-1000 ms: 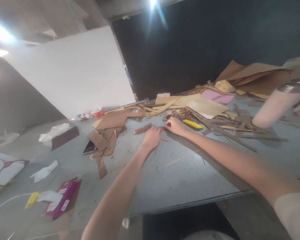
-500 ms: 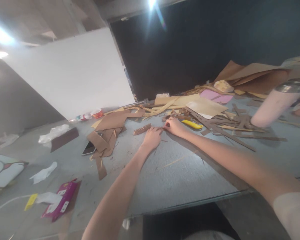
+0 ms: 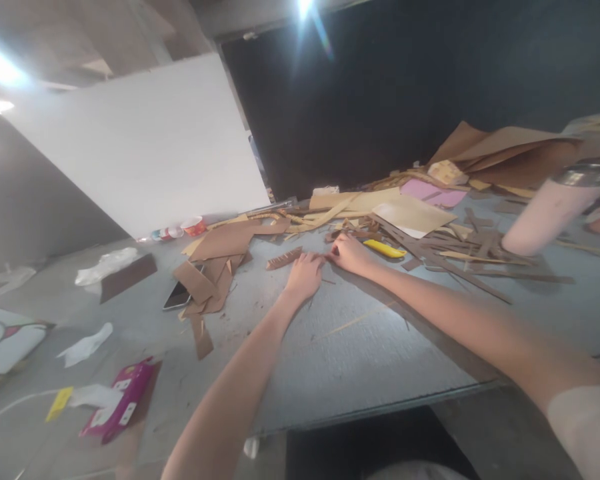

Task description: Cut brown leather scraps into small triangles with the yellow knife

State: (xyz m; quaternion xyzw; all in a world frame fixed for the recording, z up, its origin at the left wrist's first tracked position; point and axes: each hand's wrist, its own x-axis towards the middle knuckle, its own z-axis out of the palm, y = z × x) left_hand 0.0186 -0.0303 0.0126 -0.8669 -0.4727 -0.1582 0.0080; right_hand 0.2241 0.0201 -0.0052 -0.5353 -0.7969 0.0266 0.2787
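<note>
Just left of the table's middle, my left hand [image 3: 306, 275] rests low with its fingers bent down and drawn together at the tabletop. Close beside its fingers lies a short brown piece with a row of pale slanted marks [image 3: 284, 259]. Facing it, my right hand [image 3: 351, 255] is closed in a pinch, thumb against forefinger. A thin brown strip [image 3: 326, 257] seems to run between the fingertips of both hands, mostly hidden by them. To the right of my right hand is a yellow cutter-like tool [image 3: 385, 249].
Brown strips [image 3: 473, 270] and sheets [image 3: 225, 241] litter the back of the grey table [image 3: 370, 360]. A pink bottle [image 3: 547, 213] stands right. At left lie a phone [image 3: 177, 296], crumpled tissue [image 3: 86, 345] and a magenta wipes pack [image 3: 125, 400]. A white board [image 3: 150, 140] rises behind.
Both hands stay in nearly the same place, with only a slight shift of the left fingers. The view has moved a touch; the things on the table lie as before.
</note>
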